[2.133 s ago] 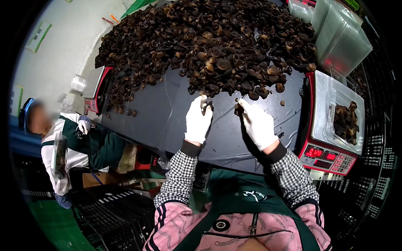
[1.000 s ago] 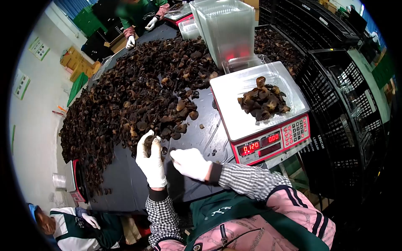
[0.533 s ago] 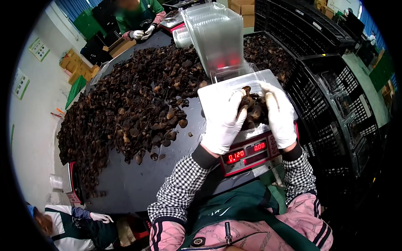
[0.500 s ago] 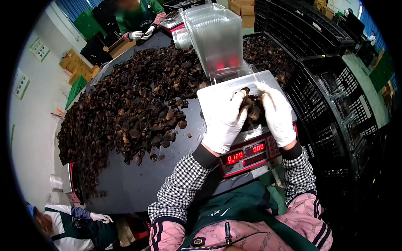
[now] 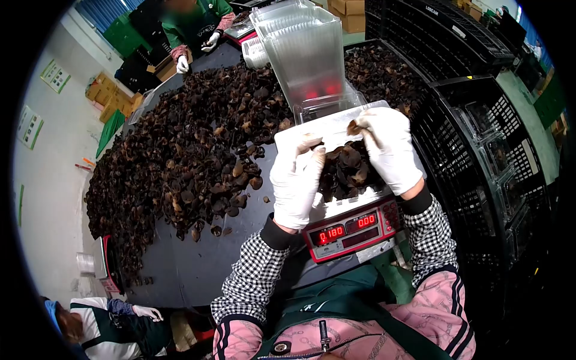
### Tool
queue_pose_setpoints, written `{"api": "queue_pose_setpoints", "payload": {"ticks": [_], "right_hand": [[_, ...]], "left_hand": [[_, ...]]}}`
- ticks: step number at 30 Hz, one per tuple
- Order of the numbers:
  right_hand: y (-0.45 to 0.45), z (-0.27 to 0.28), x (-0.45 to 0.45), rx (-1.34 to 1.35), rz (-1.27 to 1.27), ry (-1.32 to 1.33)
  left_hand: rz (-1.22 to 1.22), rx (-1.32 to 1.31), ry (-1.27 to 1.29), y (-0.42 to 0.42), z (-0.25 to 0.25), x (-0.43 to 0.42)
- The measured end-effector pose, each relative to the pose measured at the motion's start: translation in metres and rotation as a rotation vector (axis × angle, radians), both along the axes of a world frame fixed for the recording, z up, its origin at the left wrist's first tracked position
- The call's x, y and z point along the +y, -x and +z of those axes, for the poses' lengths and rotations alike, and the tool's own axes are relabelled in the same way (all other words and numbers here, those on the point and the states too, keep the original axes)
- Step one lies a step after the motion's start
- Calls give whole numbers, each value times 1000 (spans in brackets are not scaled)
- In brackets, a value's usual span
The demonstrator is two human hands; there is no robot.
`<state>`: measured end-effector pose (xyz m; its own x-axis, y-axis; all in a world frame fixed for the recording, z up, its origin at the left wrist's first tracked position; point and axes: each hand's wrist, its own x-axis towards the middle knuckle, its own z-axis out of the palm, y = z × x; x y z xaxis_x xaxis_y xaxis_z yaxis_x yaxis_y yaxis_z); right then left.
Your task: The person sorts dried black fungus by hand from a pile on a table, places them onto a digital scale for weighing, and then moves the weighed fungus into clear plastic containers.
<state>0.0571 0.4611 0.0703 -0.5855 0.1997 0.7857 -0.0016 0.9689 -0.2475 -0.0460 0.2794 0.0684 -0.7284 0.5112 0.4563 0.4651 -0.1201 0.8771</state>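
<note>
Dark dried wood ear mushrooms (image 5: 348, 165) lie heaped in a clear plastic tray on the pan of a red digital scale (image 5: 349, 235), whose display reads 0.180 and 0.00. My right hand (image 5: 391, 150), in a white glove, pinches a brown wood ear piece (image 5: 354, 128) above the tray's far right side. At the tray's left edge is my left hand (image 5: 295, 183), also gloved, its fingers curled in toward the thumb. Whatever may be between those fingertips is too small to make out.
A large pile of wood ears (image 5: 192, 150) spreads over the dark table (image 5: 180, 264). Stacked clear trays (image 5: 303, 54) stand behind the scale. Black crates (image 5: 486, 168) line the right side. Two gloved co-workers are at the far side (image 5: 198, 30) and lower left (image 5: 114, 327).
My hands have moved apart from over the tray, exposing its heap. The right hand has risen with a wood ear piece. The reading went from 0.120 to 0.180. The far co-worker's hands separated.
</note>
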Motion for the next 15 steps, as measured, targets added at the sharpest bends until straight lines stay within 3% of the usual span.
{"api": "queue_pose_setpoints", "payload": {"ticks": [3,5,6,8,10,12,15], "right_hand": [[-19,10,-18,68,-169,152],[-31,22,-39,52,-2,244],[-36,27,-52,12,119,302],[-40,26,-78,-38,302,322],[-49,26,-87,-167,441,392],[-48,36,-85,-145,418,539],[-40,18,-64,-106,121,315]], "left_hand": [[-90,-224,-111,-3,9,-10],[-171,-301,-29,-18,22,-25],[-193,-175,152,-22,23,-36],[-260,-144,197,-33,14,-49],[-150,52,181,-36,7,-69],[-138,-78,160,-34,-7,-103],[-2,-268,182,-39,-6,-166]]}}
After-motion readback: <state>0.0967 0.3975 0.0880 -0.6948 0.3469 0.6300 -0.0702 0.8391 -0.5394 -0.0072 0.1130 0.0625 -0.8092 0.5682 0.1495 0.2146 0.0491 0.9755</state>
